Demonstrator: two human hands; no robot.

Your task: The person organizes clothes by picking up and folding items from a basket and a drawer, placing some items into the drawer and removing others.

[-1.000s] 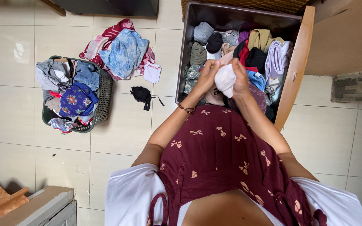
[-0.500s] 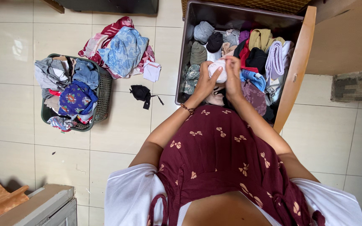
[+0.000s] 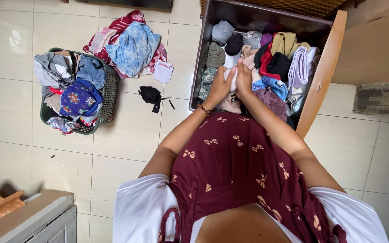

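Step in hand, as I read it: seating a rolled garment into the drawer. Both hands are down in the open drawer [image 3: 266, 13], pressed together over a small white rolled cloth [image 3: 231, 76]. Left hand [image 3: 219, 85] cups it from the left with fingers curled around it; right hand [image 3: 244, 78] lies flat against its right side, fingers extended and closed on it. Only a sliver of the white cloth shows between the palms.

The cloth sits in the front-middle part of the drawer, wedged among other rolled pieces: grey-green rolls [image 3: 214, 55] beyond it to the left, a blue roll [image 3: 273, 85] just to the right, a dark patterned piece [image 3: 273, 101] near the front.

Next move calls for keeping the roll tight while pushing it into the gap, then releasing without dragging neighbours loose.

Laundry basket [image 3: 106, 96] full of unsorted clothes stands well apart on the floor, loose pile [image 3: 131, 45] beside it, black item [image 3: 150, 95] between basket and drawer.
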